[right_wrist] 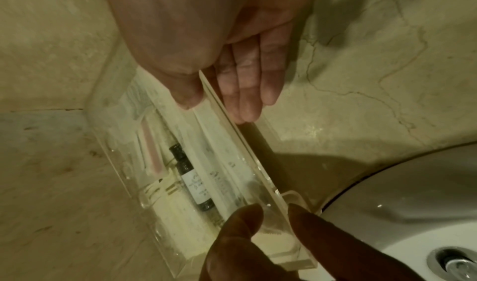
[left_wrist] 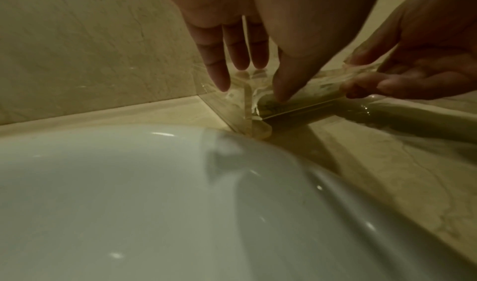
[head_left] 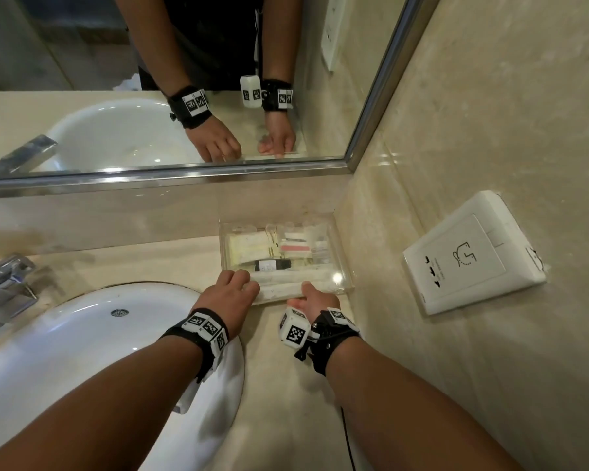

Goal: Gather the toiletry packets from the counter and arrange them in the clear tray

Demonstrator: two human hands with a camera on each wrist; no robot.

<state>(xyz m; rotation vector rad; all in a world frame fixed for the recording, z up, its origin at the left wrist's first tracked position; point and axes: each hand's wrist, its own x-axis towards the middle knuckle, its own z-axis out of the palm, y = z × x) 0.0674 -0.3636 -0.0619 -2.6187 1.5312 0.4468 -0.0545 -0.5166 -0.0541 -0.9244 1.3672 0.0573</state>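
Note:
The clear tray (head_left: 342,263) stands on the counter in the corner below the mirror. Inside lie a cream packet (head_left: 249,248), a pink-and-white packet (head_left: 295,248), a small black bottle (head_left: 272,265) with a white label, and long white packets (head_left: 286,278) along the near side. My left hand (head_left: 244,283) is at the near-left corner, thumb inside, fingers outside the wall. My right hand (head_left: 312,294) pinches the near wall. In the right wrist view its thumb is inside the tray (right_wrist: 108,142) and its fingers (right_wrist: 247,93) outside, and the bottle (right_wrist: 193,179) shows.
A white sink basin (head_left: 82,334) lies just left of the tray, with a chrome faucet (head_left: 4,287) at the far left. The mirror (head_left: 150,96) runs along the back. A white socket panel (head_left: 473,256) sits on the right wall, close to the tray.

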